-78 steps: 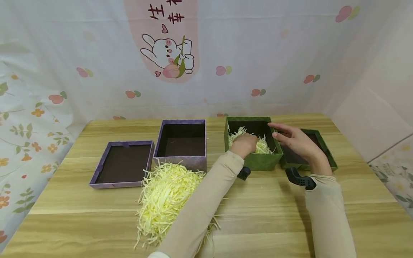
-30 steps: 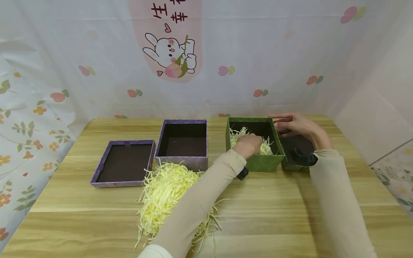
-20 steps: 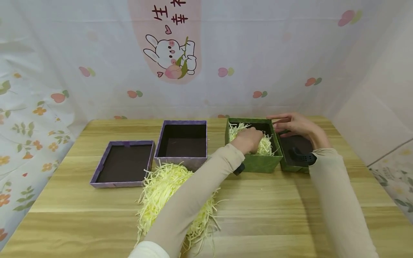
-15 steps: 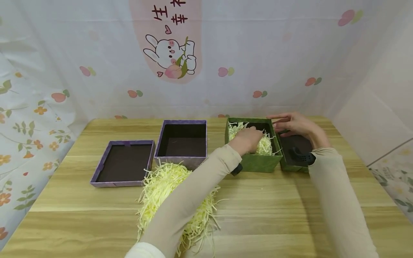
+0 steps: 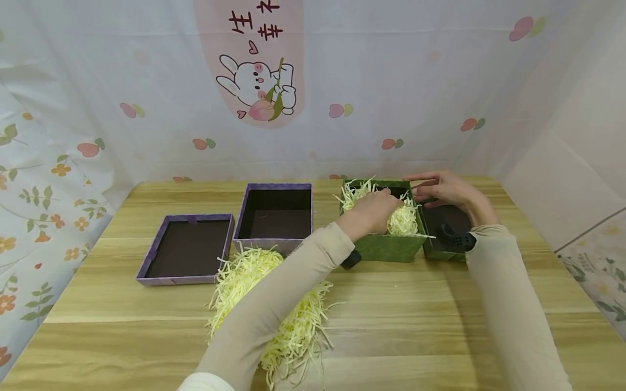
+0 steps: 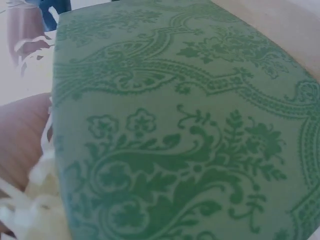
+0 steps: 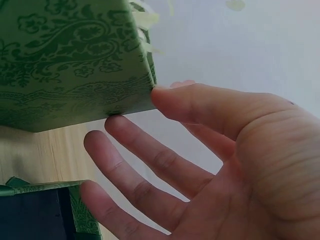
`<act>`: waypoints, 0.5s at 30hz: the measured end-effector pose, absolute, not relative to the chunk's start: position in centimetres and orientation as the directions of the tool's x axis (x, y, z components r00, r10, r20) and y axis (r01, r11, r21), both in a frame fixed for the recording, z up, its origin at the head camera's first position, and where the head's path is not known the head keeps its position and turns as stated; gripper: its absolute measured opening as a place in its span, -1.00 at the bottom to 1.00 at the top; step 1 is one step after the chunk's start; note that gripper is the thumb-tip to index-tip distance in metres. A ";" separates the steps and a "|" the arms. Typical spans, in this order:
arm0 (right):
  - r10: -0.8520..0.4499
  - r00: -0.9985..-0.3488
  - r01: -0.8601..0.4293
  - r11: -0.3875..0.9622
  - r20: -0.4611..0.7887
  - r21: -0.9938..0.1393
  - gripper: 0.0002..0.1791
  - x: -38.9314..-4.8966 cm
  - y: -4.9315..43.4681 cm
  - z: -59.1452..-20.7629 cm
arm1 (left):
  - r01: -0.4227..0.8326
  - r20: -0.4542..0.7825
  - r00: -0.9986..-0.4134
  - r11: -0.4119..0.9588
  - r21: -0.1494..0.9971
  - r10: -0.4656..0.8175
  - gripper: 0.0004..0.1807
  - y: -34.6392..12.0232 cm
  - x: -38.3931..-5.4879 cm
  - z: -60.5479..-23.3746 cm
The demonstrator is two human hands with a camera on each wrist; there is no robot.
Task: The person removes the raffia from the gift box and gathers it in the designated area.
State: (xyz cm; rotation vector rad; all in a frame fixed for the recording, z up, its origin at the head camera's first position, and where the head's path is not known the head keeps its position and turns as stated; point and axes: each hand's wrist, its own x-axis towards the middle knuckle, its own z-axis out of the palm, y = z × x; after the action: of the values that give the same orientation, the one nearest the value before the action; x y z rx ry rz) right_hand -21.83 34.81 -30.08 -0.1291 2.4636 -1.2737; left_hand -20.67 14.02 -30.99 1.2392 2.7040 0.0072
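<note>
My left hand [image 5: 374, 212] reaches into the green patterned box [image 5: 391, 248], its fingertips buried in pale yellow shredded paper [image 5: 403, 221]. Strands around the hand rise to the rim, and some hang over it. In the left wrist view the box wall [image 6: 180, 120] covers most of that hand. My right hand [image 5: 447, 190] is at the box's far right corner. The right wrist view shows its thumb tip at the corner edge of the green box [image 7: 80, 60] and a fingertip against the side, the fingers spread and nearly straight.
A shallow green lid [image 5: 447, 222] lies beneath the right wrist. Left of the green box stand an open purple box [image 5: 274, 244] and a purple lid [image 5: 183, 281]. A large shredded paper pile [image 5: 298, 326] spreads under the left forearm on the wooden table [image 5: 415, 326].
Shredded paper in the green box has risen and spread to the rim as my left hand shifted slightly up and left. My right hand moved to the box's far right corner, then stayed there.
</note>
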 end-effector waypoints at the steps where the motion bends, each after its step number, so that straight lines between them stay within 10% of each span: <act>1: -0.240 -0.931 0.087 0.587 -0.276 -0.805 -0.41 -21.8 34.8 -30.1 | 0.753 -0.147 -0.641 0.655 0.072 0.753 -0.35 14.0 -20.6 -30.9; 15: -0.249 -0.937 0.049 0.601 -0.245 -0.798 -0.51 -21.8 34.8 -30.1 | 0.779 -0.059 -0.621 0.623 0.069 0.782 -0.33 13.2 -20.1 -28.9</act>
State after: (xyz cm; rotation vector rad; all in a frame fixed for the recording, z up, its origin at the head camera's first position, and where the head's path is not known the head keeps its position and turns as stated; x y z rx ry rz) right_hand -21.78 34.75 -30.14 -0.1618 2.4987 -1.2606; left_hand -20.08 13.23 -28.86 1.3269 2.7547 0.0566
